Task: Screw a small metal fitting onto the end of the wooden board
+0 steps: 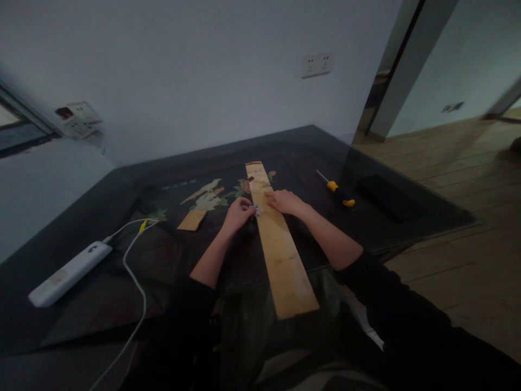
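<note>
A long, narrow wooden board (280, 255) lies on the dark table, its near end jutting past the table's front edge toward my body. At the board's left edge, my left hand (239, 213) pinches a small silvery metal hinge (256, 210) with dark holes, one part of it resting against the wood. My right hand (287, 202) lies on the board's right side just across from the hinge, fingers stretched over the surface. Its thumb is hard to make out. To the right, a screwdriver (334, 187) with a yellow and black handle lies apart from both hands.
A small square wood piece (192, 220) lies left of my left hand. At the far left are a white power strip (71, 274) and its white cable (136, 277) with a yellow tag. A dark flat object (386, 198) rests at the right of the table (301, 142). Behind stands a wall.
</note>
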Available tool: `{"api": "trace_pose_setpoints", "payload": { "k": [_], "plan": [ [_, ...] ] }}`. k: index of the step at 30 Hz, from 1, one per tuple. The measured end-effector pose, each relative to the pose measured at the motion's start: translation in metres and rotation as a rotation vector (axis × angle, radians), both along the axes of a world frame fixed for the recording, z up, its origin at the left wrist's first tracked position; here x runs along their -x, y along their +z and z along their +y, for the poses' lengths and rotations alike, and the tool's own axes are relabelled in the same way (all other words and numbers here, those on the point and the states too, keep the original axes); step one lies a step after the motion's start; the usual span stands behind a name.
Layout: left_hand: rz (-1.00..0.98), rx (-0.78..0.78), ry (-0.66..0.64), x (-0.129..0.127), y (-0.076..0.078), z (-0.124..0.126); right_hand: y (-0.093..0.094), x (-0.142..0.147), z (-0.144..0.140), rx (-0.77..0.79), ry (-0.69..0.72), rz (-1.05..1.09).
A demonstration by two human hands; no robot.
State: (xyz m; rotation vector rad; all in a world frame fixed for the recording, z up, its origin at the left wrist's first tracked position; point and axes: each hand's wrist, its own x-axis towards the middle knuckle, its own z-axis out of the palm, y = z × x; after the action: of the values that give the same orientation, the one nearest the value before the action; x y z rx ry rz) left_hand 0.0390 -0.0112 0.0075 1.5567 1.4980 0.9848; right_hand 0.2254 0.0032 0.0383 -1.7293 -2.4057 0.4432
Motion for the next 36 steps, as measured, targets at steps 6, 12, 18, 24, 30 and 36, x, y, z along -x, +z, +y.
{"api": "trace_pose_setpoints", "payload": {
  "k": [6, 12, 18, 24, 30, 36],
  "plan": [
    [-0.017, 0.043, -0.002, -0.002, 0.005, -0.001, -0.001, 0.000, 0.000, -0.001, -0.021, -0.012],
    [-0.022, 0.048, -0.019, -0.003, 0.006, -0.003, 0.011, -0.003, -0.006, 0.019, -0.060, -0.009],
    [-0.049, 0.068, -0.051, -0.003, 0.009, -0.003, 0.025, -0.072, -0.025, -0.148, -0.222, -0.034],
    [-0.052, 0.090, -0.042, -0.001, 0.009, -0.003, 0.001, -0.146, -0.048, -0.257, -0.466, -0.332],
    [-0.105, 0.098, -0.049, -0.003, 0.008, -0.005, -0.022, -0.148, -0.047, -0.282, -0.422, -0.377],
    [-0.110, 0.110, -0.048, -0.004, 0.011, -0.006, -0.018, -0.149, -0.043, -0.337, -0.427, -0.306]
  ]
}}
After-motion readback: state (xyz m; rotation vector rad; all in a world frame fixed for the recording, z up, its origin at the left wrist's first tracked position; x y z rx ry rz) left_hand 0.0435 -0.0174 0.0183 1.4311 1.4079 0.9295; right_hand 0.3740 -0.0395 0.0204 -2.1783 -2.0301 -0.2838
